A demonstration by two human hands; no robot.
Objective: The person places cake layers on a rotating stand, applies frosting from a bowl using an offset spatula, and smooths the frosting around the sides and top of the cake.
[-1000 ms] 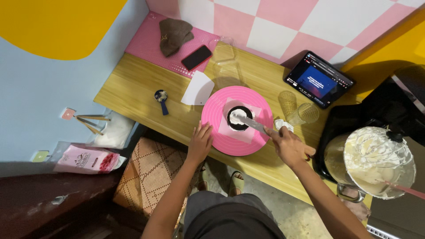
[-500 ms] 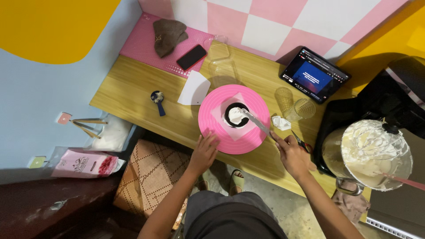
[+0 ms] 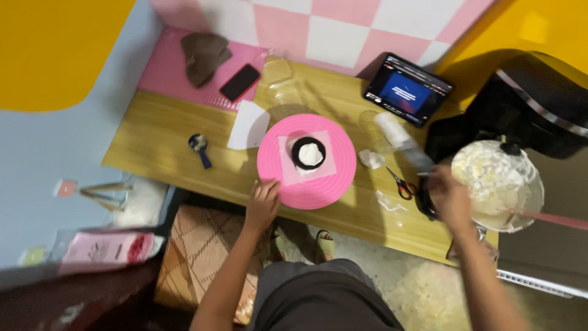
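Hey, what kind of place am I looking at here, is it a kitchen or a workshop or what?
Most likely a small home baking corner. A pink cake turntable on a wooden table carries a small dark cake topped with white cream, and a bowl of whipped cream sits at the right.

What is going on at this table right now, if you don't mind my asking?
A person is decorating a small dark cake topped with white cream, set on a pink square on a pink turntable. The left hand rests on the turntable's near edge. The right hand holds a blurred spatula off to the side, beside a bowl of whipped cream. Scissors lie on the wooden table.
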